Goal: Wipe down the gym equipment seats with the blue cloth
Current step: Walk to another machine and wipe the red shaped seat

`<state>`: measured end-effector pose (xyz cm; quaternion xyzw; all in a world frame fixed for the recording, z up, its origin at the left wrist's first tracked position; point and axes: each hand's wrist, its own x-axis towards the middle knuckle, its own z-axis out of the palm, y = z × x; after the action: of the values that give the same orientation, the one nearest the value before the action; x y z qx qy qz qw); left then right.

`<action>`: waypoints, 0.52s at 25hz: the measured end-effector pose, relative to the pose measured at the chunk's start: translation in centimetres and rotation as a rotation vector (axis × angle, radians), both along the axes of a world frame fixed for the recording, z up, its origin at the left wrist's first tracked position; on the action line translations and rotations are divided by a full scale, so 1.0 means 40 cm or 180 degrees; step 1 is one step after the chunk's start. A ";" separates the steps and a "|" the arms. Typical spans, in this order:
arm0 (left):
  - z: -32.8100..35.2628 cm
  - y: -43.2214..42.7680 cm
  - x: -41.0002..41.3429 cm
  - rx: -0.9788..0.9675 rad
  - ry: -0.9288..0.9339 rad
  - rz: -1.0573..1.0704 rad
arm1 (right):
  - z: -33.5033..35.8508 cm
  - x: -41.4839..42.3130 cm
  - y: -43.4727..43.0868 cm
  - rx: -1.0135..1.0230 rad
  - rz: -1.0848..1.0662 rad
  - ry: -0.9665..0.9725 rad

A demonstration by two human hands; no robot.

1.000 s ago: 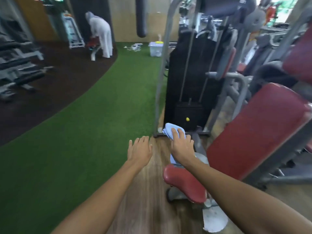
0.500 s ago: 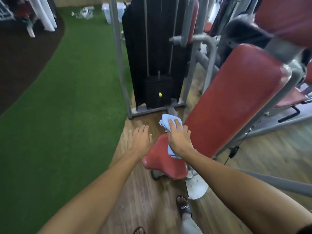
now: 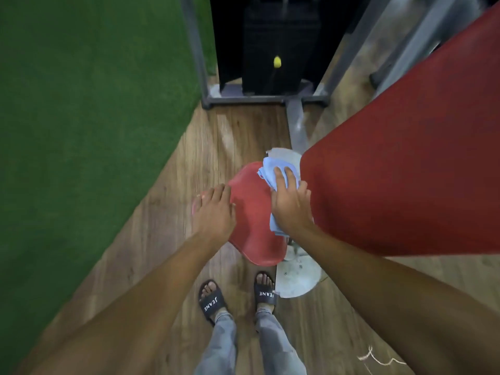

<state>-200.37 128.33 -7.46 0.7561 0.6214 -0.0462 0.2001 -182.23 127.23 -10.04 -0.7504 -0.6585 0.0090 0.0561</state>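
A small red padded seat (image 3: 253, 212) sits low in the middle of the head view. The blue cloth (image 3: 278, 169) lies folded on the seat's right side, with my right hand (image 3: 290, 204) pressed flat on it. My left hand (image 3: 215, 209) rests palm down on the seat's left edge, fingers spread, holding nothing. A large red backrest pad (image 3: 405, 163) slopes up to the right, right beside the cloth.
A black weight stack (image 3: 273, 41) in a grey metal frame (image 3: 197, 55) stands straight ahead. Green turf (image 3: 81, 104) covers the floor at left and wood flooring (image 3: 167, 239) lies under the seat. My sandalled feet (image 3: 238, 296) stand just below it, by a grey base plate (image 3: 297, 280).
The view has tilted down and come closer over the seat. My left hand has come to rest on the seat's left edge. My right hand stays on the cloth.
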 end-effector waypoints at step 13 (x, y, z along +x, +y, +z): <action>-0.444 0.116 0.041 -0.0006 0.0440 -0.0017 | -0.456 0.044 0.179 0.0367 0.0097 0.0152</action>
<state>-198.73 132.97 -25.23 0.7526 0.6316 -0.0995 0.1573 -180.49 134.39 -28.29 -0.7354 -0.6677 -0.0102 0.1149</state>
